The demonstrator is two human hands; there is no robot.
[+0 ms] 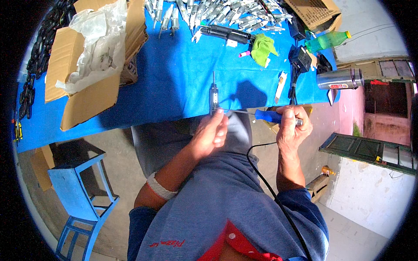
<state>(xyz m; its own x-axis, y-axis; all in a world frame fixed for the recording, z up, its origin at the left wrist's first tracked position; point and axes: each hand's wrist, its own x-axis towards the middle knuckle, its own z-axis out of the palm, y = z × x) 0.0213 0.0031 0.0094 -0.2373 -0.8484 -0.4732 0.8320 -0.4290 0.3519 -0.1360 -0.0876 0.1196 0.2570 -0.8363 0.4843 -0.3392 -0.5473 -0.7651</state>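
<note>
My left hand [210, 135] is closed around the near end of a slim grey part [214, 93] with a pale middle and a thin metal rod at its far end. It points away from me, just over the table's front edge. In my right hand [294, 128] is a screwdriver [267, 115] with a blue handle, gripped in the fingers. Its thin shaft points left and reaches the near end of the grey part beside my left thumb. Whether the tip touches the part or only lies beside it, I cannot tell.
An open cardboard box [93, 103] with plastic wrap stands left on the blue-covered table [161, 93]. A pile of similar grey parts [235, 15] lies at the back. At right are a green cloth [263, 47], black adapters [301, 58], a green bottle [326, 42] and a steel flask [337, 79]. A blue chair [74, 193] stands lower left.
</note>
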